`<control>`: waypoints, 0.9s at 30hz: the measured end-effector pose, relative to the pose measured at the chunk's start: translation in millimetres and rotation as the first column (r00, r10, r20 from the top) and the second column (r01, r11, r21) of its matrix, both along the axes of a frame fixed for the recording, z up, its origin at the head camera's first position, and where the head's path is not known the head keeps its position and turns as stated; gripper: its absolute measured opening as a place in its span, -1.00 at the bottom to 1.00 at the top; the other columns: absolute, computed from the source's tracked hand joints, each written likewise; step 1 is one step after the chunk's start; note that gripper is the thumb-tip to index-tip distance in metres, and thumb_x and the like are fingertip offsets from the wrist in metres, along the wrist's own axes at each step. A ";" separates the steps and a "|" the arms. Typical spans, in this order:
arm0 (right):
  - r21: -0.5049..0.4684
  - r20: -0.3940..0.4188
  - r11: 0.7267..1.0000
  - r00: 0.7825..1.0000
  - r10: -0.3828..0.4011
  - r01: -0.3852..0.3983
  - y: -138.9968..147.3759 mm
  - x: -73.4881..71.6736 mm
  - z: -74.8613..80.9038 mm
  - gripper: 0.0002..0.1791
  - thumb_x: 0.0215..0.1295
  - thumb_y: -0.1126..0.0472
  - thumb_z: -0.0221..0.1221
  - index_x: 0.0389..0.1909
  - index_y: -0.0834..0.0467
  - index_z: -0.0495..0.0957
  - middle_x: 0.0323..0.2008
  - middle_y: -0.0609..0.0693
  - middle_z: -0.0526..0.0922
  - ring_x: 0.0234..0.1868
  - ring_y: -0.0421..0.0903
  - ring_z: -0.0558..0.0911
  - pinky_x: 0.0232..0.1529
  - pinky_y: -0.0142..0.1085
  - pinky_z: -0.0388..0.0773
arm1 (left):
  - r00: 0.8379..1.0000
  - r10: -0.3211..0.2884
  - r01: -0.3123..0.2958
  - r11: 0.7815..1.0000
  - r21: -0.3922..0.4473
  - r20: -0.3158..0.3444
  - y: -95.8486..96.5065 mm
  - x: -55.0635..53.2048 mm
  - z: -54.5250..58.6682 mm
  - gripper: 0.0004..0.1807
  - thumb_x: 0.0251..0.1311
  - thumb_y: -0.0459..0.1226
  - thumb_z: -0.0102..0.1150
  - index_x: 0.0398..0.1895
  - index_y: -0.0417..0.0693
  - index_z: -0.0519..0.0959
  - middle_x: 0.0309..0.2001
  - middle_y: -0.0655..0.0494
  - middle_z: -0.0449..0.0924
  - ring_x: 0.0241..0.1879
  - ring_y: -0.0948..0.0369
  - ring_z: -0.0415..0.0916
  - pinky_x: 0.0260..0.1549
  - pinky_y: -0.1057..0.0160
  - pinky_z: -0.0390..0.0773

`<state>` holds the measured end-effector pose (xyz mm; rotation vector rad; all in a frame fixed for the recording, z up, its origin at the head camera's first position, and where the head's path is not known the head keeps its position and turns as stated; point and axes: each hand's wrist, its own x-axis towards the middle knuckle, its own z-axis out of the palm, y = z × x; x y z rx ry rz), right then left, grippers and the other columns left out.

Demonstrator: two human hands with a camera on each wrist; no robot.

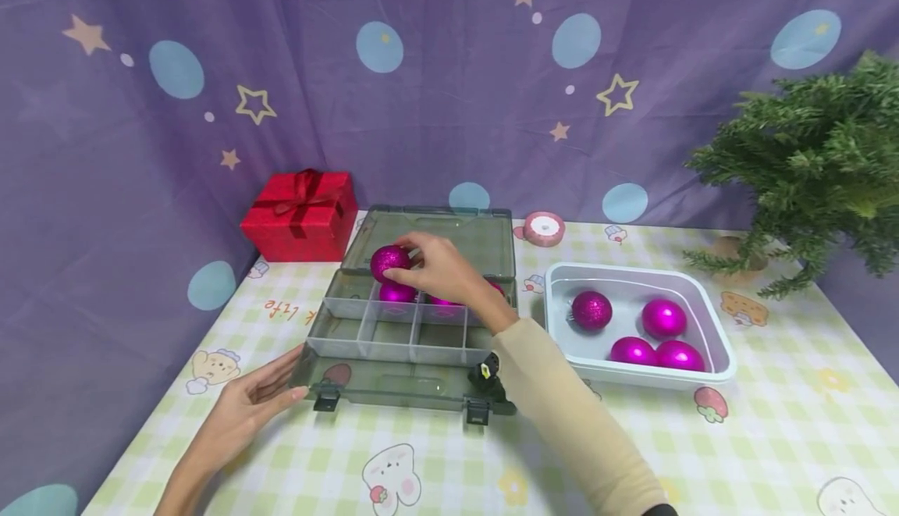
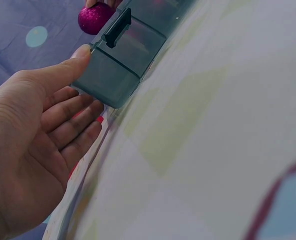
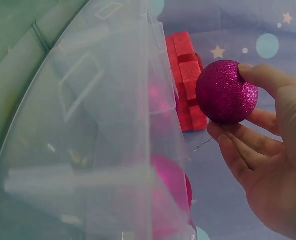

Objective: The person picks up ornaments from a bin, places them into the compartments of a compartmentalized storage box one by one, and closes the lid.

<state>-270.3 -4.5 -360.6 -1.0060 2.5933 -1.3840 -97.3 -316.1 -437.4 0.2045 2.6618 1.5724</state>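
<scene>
The right hand (image 1: pixel 442 268) pinches a sparkly pink ball (image 1: pixel 389 264) over the box (image 1: pixel 393 382), near its twelve o'clock side. The left hand (image 1: pixel 242 408), fingers loose, touches the box's eight o'clock corner.

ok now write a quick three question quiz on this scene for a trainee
1. What does the right hand hold above the divided case?
2. How many balls lie in the white tray? a) two b) four c) six
3. True or false: the left hand is reaching into the white tray.

Key
1. A glittery magenta ball.
2. b
3. False: it is at the near left corner of the divided case.
</scene>
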 end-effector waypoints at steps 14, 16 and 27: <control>0.008 -0.001 1.000 1.000 -0.007 0.007 -33.8 1.2 -6.7 -0.46 0.39 0.09 0.37 0.28 0.27 0.55 0.09 0.12 0.66 -0.05 -0.08 0.69 -0.05 -0.42 0.62 | 0.999 -0.011 0.011 1.000 0.007 -0.042 -0.6 0.4 0.1 -0.28 0.42 -0.21 0.32 0.53 -0.29 0.31 0.46 -0.23 0.32 0.25 0.60 0.31 0.14 0.55 0.42; 0.010 -0.006 1.000 1.000 -0.008 0.008 -37.8 1.2 -8.0 -0.46 0.39 0.10 0.38 0.27 0.27 0.55 0.08 0.12 0.66 -0.06 -0.09 0.69 -0.06 -0.44 0.62 | 0.999 -0.015 0.016 1.000 0.015 -0.041 -0.3 0.7 0.4 -0.29 0.42 -0.21 0.32 0.53 -0.29 0.31 0.46 -0.24 0.31 0.26 0.59 0.31 0.14 0.54 0.43; 0.017 0.013 1.000 1.000 -0.023 0.023 -49.8 1.9 -12.3 -0.46 0.39 0.09 0.38 0.29 0.25 0.54 0.10 0.10 0.65 -0.05 -0.14 0.67 -0.09 -0.49 0.60 | 1.000 -0.006 0.006 1.000 0.004 -0.025 0.6 1.4 1.3 -0.29 0.43 -0.19 0.32 0.54 -0.26 0.31 0.47 -0.22 0.31 0.25 0.60 0.30 0.13 0.56 0.43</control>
